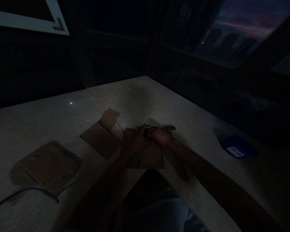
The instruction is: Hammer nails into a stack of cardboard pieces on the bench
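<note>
The room is very dark. A piece of brown cardboard (152,158) lies at the counter's near corner, under both hands. My left hand (138,138) rests over its upper left part, fingers bent inward and closed. My right hand (158,135) meets it from the right, its fingers curled against the left fingertips. What sits between the fingers is too dark to make out. Just beyond them lie a few thin dark nail-like pieces (143,126). A grey metal-looking piece (169,128) shows past my right hand, and a long brown handle-like piece (182,167) lies below my right forearm.
Left of the hands are two cardboard scraps, a larger one (101,139) and a smaller one (110,118). Farther left lies a folded cardboard piece (50,164) with a dark cable (24,190) by it. A blue plastic container (239,146) stands at right. Windows border the counter (125,93).
</note>
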Demonstrator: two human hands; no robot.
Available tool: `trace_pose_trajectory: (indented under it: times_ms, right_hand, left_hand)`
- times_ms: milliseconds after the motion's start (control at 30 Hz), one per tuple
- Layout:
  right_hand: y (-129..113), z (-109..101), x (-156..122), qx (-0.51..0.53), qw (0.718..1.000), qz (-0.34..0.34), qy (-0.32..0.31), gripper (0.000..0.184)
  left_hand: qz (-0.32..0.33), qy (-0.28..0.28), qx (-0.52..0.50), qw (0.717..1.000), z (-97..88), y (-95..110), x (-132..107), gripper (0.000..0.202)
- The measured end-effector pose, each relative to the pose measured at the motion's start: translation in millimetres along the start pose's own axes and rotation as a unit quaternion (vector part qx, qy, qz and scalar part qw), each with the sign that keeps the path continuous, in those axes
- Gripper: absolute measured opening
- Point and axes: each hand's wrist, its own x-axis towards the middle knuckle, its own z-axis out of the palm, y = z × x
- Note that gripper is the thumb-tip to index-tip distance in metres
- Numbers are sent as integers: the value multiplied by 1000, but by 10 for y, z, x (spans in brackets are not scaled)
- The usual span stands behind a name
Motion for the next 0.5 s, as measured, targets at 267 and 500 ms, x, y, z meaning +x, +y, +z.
trace_pose_trajectory:
  times_ms: [267,500]
  right_hand:
    - [243,-213,251,84,991,60,84,23]
    - [555,37,745,139,971,176,84,20]
  left_hand:
    - [7,2,13,1000,-6,48,-19,93]
    - [-24,65,-65,995,66,-55,-1,132]
